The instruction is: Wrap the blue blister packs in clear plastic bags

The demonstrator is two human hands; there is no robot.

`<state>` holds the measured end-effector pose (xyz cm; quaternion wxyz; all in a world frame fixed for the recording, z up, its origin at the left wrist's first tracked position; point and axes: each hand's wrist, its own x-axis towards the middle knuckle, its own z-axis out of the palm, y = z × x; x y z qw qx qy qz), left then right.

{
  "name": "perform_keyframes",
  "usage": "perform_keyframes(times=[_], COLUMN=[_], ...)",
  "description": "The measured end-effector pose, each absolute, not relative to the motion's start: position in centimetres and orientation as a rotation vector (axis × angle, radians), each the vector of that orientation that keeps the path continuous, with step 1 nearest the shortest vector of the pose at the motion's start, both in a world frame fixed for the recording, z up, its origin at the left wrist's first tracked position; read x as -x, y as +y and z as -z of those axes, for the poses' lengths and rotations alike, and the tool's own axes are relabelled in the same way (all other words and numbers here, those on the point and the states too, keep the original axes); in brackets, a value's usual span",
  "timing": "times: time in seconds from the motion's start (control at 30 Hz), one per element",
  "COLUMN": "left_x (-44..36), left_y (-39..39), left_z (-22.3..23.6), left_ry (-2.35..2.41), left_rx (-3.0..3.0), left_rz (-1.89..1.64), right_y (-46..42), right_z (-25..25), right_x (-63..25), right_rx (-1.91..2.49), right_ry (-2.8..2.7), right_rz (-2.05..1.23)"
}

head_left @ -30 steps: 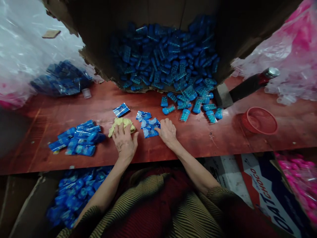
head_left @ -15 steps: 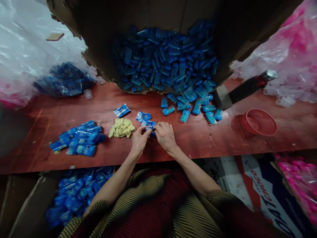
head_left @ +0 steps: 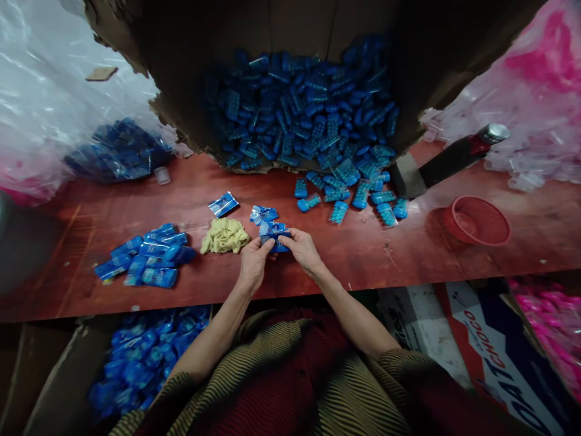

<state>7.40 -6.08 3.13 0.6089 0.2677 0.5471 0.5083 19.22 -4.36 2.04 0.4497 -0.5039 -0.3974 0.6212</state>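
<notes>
Between my two hands is a small blue printed sleeve [head_left: 280, 243], gripped at its edges. My left hand [head_left: 255, 260] pinches its left side with thumb and fingers, and my right hand [head_left: 305, 248] pinches its right side. Just beyond it lie other flat blue sleeves [head_left: 263, 214] on the red table [head_left: 363, 260]. A crumpled yellow cloth [head_left: 224, 235] rests left of my left hand. Farther left is a pile of blue wrapped pieces [head_left: 149, 254], and a single flat blue packet [head_left: 223, 204] lies behind the cloth.
A torn cardboard box [head_left: 181, 115] holds many blue-capped clear bottles [head_left: 308, 109], several spilling onto the table. To the right are a red basket [head_left: 481, 221] and a dark bottle-like object [head_left: 463, 157]. Blue pieces [head_left: 140, 357] fill a box below the table edge.
My left hand has left the yellow cloth and moved right to meet my right hand. Both have taken hold of a blue sleeve and raised it slightly.
</notes>
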Motion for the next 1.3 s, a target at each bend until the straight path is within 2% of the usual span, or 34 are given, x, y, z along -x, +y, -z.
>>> perform_keyframes(times=[0.3, 1.0, 1.1, 1.23, 1.3], left_x=[-8.0, -7.1, -6.9, -6.5, -6.5], left_y=[-6.0, -6.2, -6.4, -6.9, -7.0], left_z=[-3.7, -4.5, -4.3, -4.3, -4.4], left_ry=[1.241, 1.163, 1.112, 1.056, 1.063], left_rx=[-0.518, -0.405, -0.360, -0.307, -0.282], left_rz=[-1.185, -1.002, -0.963, -0.920, -0.893], right_y=[-5.3, -6.5, -5.7, -3.1, -2.0], right_z=[-1.7, -4.1, -4.8, -5.2, -5.0], right_x=[-18.0, -19.5, -21.9, -26.7, -28.3], right_rx=[1.403, 1.453, 1.644, 2.202, 2.384], right_ry=[-1.187, -1.464, -1.649, -1.621, -1.587], right_rz=[-1.253, -1.019, -0.811, -0.335, -0.284])
